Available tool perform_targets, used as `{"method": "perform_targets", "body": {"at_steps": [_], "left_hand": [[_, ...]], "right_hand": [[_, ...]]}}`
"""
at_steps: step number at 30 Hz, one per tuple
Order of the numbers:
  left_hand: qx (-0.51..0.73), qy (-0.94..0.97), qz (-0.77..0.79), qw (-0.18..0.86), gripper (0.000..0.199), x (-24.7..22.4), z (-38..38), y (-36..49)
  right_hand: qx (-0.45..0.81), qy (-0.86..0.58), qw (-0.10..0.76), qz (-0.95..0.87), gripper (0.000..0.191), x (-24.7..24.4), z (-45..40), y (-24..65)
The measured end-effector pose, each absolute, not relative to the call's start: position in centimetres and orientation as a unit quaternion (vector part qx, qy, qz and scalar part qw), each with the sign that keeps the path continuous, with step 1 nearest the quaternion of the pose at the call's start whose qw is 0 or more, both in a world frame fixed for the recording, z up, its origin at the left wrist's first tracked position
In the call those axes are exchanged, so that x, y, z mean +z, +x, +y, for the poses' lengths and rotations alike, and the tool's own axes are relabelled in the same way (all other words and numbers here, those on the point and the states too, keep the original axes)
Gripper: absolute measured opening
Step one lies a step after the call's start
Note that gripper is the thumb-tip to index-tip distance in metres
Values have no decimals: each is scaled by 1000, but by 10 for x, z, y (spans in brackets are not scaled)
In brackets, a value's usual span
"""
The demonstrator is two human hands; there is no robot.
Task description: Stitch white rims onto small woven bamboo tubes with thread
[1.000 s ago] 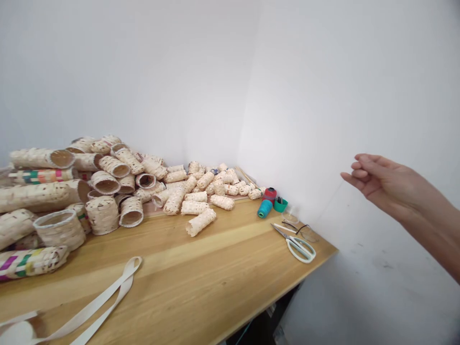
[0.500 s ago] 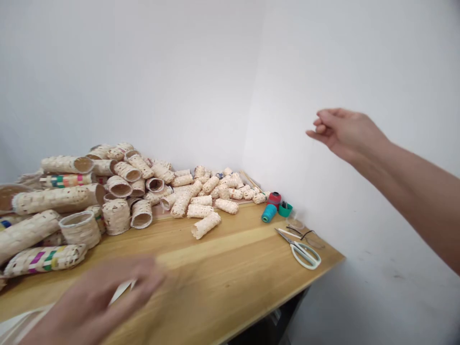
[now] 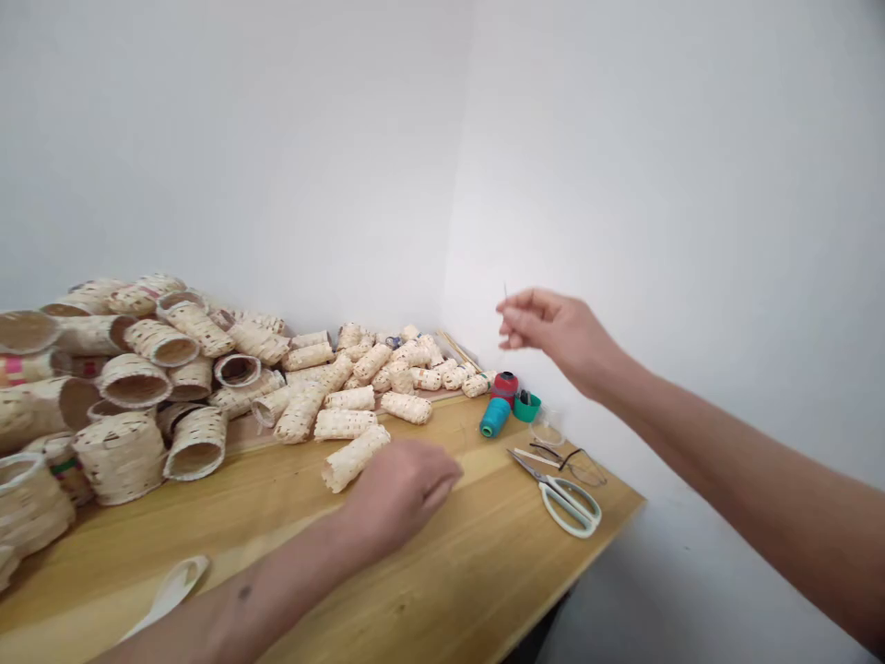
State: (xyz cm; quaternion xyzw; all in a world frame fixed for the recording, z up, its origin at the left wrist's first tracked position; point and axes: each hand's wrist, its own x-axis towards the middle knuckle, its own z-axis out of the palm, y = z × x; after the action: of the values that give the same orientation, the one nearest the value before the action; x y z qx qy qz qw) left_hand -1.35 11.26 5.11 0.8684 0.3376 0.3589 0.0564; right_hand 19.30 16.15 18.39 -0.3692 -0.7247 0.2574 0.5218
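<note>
My right hand [image 3: 553,332] is raised in front of the wall, above the thread spools. Its thumb and fingertips are pinched on a thin needle [image 3: 505,290] that sticks up. Over the table, my left hand [image 3: 405,493] is closed with the knuckles up; what its fingers hold, if anything, is hidden. Just behind it lies a small woven bamboo tube [image 3: 356,458], partly covered by the hand. A teal thread spool [image 3: 495,418] and a red thread spool [image 3: 506,388] are below my right hand.
Many woven tubes [image 3: 197,443] are heaped along the left and back. Scissors [image 3: 563,498], eyeglasses [image 3: 584,466] and a green cup [image 3: 526,408] are near the table's right edge. A pale flat strip [image 3: 166,590] lies beside my left forearm.
My left hand has moved right and farther over the table, its fingers now curled in. My right hand has come left and lower. The view has turned slightly right.
</note>
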Motion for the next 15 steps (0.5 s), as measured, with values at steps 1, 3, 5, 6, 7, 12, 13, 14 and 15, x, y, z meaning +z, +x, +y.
{"method": "perform_targets", "body": {"at_steps": [1, 3, 5, 6, 7, 12, 13, 14, 15], "left_hand": [[320, 891, 318, 59, 28, 30, 112, -13], [219, 933, 284, 40, 30, -2, 109, -14], [183, 939, 288, 42, 29, -22, 104, -19], [176, 938, 296, 46, 30, -27, 101, -23], [174, 934, 307, 58, 30, -31, 98, -28], [237, 853, 408, 222, 28, -29, 80, -50], [255, 830, 426, 255, 26, -28, 78, -53], [269, 810, 439, 282, 24, -27, 75, -56], [283, 792, 450, 301, 23, -27, 74, -58]], "right_hand": [[242, -400, 477, -744, 7, 165, 162, 199], [212, -434, 401, -779, 14, 130, 160, 209], [195, -446, 351, -800, 16, 97, 154, 217], [187, -448, 330, -810, 16, 81, 151, 219], [175, -450, 307, -820, 16, 66, 148, 220], [131, -430, 211, -868, 20, 8, 135, 210], [126, -427, 205, -872, 20, 3, 133, 203], [124, -425, 203, -874, 20, 0, 130, 196], [122, -420, 203, -876, 24, -2, 127, 187]]}}
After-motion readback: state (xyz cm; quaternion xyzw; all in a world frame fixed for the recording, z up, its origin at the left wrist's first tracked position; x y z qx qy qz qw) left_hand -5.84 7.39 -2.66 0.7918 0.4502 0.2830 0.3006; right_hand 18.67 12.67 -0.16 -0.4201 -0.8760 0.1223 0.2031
